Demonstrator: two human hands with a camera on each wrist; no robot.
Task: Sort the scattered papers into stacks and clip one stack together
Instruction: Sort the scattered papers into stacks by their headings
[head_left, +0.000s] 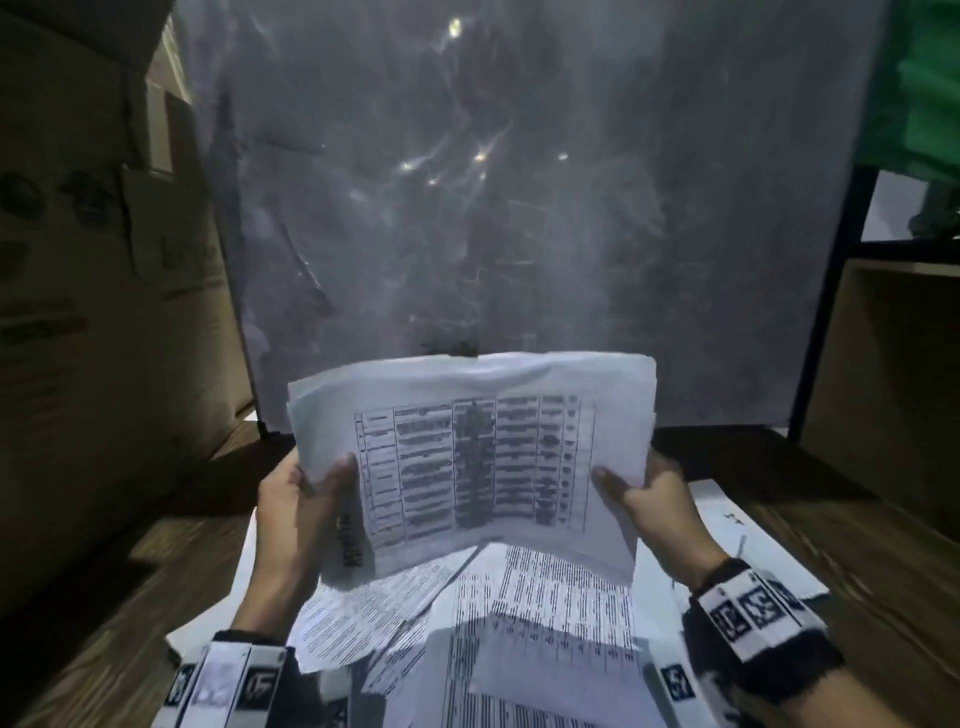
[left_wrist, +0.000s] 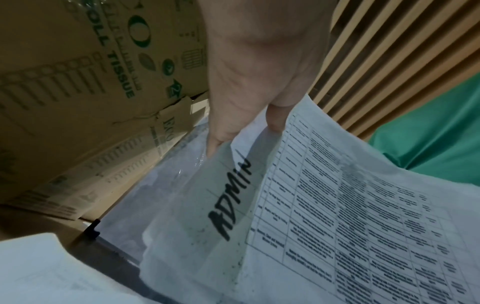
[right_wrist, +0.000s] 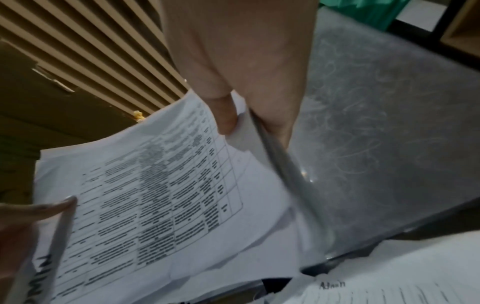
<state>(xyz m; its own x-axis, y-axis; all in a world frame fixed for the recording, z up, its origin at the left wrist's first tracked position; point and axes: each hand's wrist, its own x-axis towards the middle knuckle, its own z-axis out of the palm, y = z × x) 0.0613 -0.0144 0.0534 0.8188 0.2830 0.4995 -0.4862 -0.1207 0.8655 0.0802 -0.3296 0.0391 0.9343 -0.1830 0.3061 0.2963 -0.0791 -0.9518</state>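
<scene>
With my left hand (head_left: 298, 499) and right hand (head_left: 655, 493) each pinching a side of the white printed-table paper bundle (head_left: 478, 457) above the dark wooden table (head_left: 831, 545), I'd tap its uneven edges flush.

Dark wood-grain bench (head_left: 810, 525). Scratched, cloudy translucent panel (head_left: 519, 208) upright at bench's far edge. Cardboard boxes (head_left: 88, 312) stacked at left, one printed "ROLL TISSUE" in green. Wooden slat wall (left_wrist: 389, 51) behind. Green cloth (head_left: 919, 88) upper right; black-framed shelf (head_left: 883, 332) beneath it.
</scene>
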